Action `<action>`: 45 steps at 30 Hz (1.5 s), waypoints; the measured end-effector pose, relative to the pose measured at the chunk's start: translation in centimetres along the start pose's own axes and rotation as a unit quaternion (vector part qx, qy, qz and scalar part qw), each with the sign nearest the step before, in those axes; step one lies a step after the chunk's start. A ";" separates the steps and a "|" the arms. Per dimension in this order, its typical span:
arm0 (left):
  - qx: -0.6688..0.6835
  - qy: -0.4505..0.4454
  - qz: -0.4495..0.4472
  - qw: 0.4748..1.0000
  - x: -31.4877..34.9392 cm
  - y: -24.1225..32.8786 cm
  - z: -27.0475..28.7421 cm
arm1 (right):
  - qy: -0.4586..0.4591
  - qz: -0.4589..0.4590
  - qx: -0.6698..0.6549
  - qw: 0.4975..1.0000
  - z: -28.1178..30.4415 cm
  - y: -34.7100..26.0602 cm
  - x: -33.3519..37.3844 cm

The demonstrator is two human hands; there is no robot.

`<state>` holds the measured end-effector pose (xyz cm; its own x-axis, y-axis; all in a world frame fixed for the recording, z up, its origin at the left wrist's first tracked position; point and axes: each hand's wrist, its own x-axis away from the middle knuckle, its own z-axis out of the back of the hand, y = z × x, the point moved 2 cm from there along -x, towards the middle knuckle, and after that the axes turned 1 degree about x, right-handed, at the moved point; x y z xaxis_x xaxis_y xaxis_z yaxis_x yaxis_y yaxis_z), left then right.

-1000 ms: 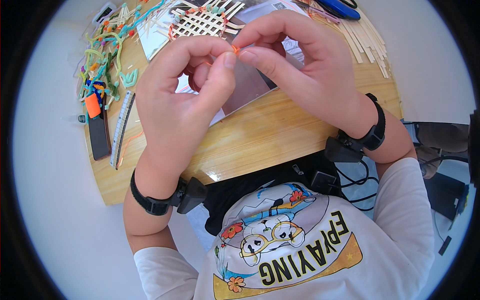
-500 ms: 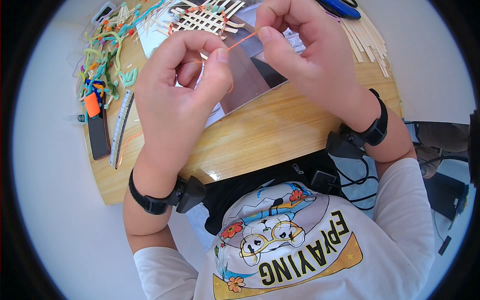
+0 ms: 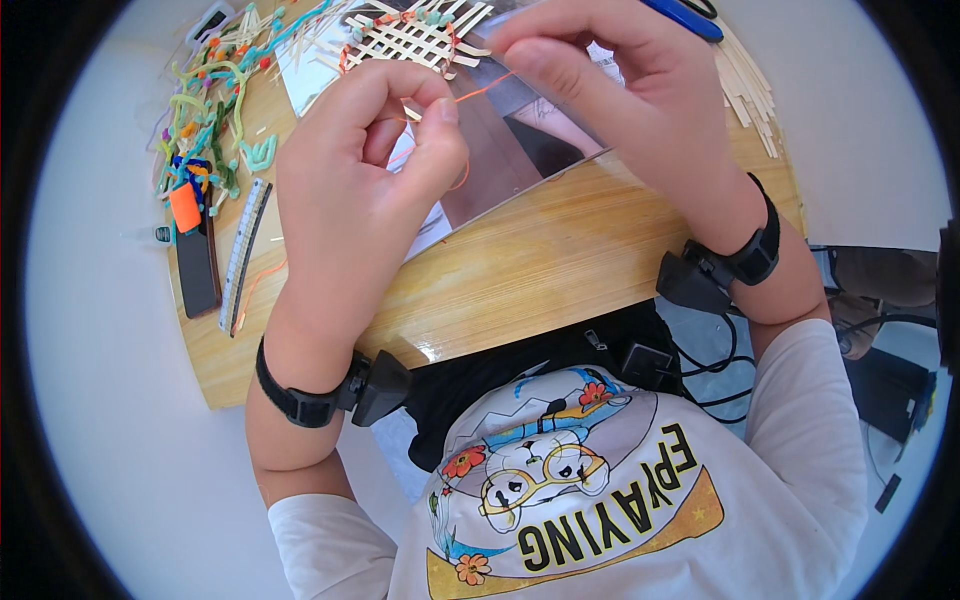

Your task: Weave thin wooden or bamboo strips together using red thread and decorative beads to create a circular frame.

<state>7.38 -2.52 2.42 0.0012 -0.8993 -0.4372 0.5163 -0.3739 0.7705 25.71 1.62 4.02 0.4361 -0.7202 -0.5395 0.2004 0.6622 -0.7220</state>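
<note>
A light wooden tabletop with a glossy finish (image 3: 540, 270) is seen from above, bent by the lens, with pale floor lying around it on the left and right. A clear plastic sheet over printed paper (image 3: 520, 150) is spread across the middle of the tabletop. At the far edge a small mat woven from flat pale wooden strips (image 3: 415, 35) is laid, with coloured beads along its border. Loose pale wooden sticks (image 3: 745, 90) are fanned out at the right edge, beside a blue handled tool (image 3: 685, 18). On the left a tangle of green, blue and orange cords with beads (image 3: 215, 110) is heaped, and next to it a flat black bar (image 3: 197, 265) topped with an orange block, and a clear ruler (image 3: 243, 250), are set side by side.

A thin orange thread (image 3: 480, 90) is stretched in the air above the plastic sheet, between the two hands. It is fine, bright and taut across the gap, and a slack loop of it is seen hanging below the left thumb. The left hand (image 3: 360, 170) is closed on one end, pinched between thumb and forefinger. The right hand (image 3: 620, 110) is closed on the other end, gripped at the fingertips near the woven mat. A black band with a small box is worn on each wrist.
</note>
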 end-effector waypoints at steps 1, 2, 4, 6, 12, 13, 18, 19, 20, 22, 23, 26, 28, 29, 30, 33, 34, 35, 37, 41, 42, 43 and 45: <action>-0.001 0.001 0.001 1.000 0.0 -0.1 0.1 | -0.033 -0.020 0.062 0.997 -0.1 -0.3 0.0; -0.009 -0.003 -0.004 1.000 -0.1 -0.1 0.1 | -0.033 -0.019 0.062 0.997 -0.2 -0.2 0.0; -0.017 -0.008 -0.009 1.000 -0.1 -0.1 0.1 | -0.082 0.053 0.145 0.985 -0.7 0.1 0.0; -0.017 -0.011 -0.011 1.000 -0.1 0.1 -0.1 | -0.034 0.082 0.140 0.986 -1.4 0.8 0.6; -0.012 -0.026 -0.009 1.000 0.2 0.0 -0.4 | -0.003 0.061 0.093 0.994 -2.0 0.9 0.8; -0.012 -0.027 -0.010 1.000 0.2 0.0 -0.4 | -0.016 0.024 0.062 0.998 -2.1 1.1 0.9; 0.009 -0.026 -0.002 1.000 0.2 -0.2 -0.4 | -0.016 -0.012 0.029 0.999 -2.3 1.5 1.0; 0.009 -0.027 -0.001 1.000 0.2 -0.2 -0.4 | -0.016 -0.012 0.024 1.000 -2.3 1.6 1.0; 0.013 -0.028 0.001 1.000 0.2 -0.1 -0.4 | -0.015 -0.012 0.024 1.000 -2.3 1.6 1.0; 0.017 -0.029 0.003 0.999 0.1 -0.2 -0.4 | -0.018 -0.024 0.016 0.999 -2.2 1.5 1.0; 0.009 -0.028 -0.015 0.999 0.0 -0.3 -0.3 | -0.018 -0.025 0.015 0.999 -2.2 1.5 0.9; 0.031 -0.021 -0.031 0.999 0.0 0.1 -0.4 | -0.051 -0.081 -0.053 0.994 -2.1 1.5 0.7; 0.059 -0.014 -0.030 0.998 -0.1 0.3 -0.4 | -0.070 -0.167 -0.222 0.958 -2.3 1.6 0.6; 0.062 -0.015 -0.039 0.997 0.0 0.2 -0.4 | -0.070 -0.166 -0.221 0.958 -2.1 1.5 0.5; 0.065 -0.015 -0.047 0.997 0.0 0.1 -0.4 | -0.094 -0.193 -0.256 0.943 -2.0 1.5 0.5; 0.083 0.002 -0.102 0.991 0.0 0.0 -0.2 | -0.118 -0.212 -0.343 0.908 -2.3 2.5 0.5; 0.083 0.002 -0.104 0.991 0.0 -0.2 -0.2 | -0.120 -0.205 -0.396 0.887 -2.5 2.7 0.5; 0.063 0.011 -0.145 0.987 0.0 -0.5 -0.2 | -0.120 -0.204 -0.395 0.888 -2.5 2.6 0.5; 0.043 0.020 -0.187 0.981 0.0 -0.6 0.0 | -0.132 -0.248 -0.439 0.854 -2.5 2.4 0.6; 0.002 -0.008 -0.249 0.969 0.0 -0.3 0.0 | -0.152 -0.235 -0.464 0.840 -2.6 2.7 0.8; -0.006 -0.008 -0.252 0.968 0.0 -0.3 0.1 | -0.143 -0.242 -0.476 0.834 -2.8 2.6 0.8; -0.007 -0.009 -0.252 0.968 0.0 -0.4 0.2 | -0.134 -0.249 -0.487 0.827 -3.0 2.6 0.8; -0.023 -0.001 -0.268 0.963 0.1 -0.4 0.4 | -0.132 -0.248 -0.477 0.833 -3.1 2.5 0.8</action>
<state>6.86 -2.58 2.23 -0.2770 -0.5804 -0.7658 0.4793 -0.7742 0.4134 23.87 2.03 0.42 0.7094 -0.7030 -0.0501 -0.3204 -0.2584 -0.9114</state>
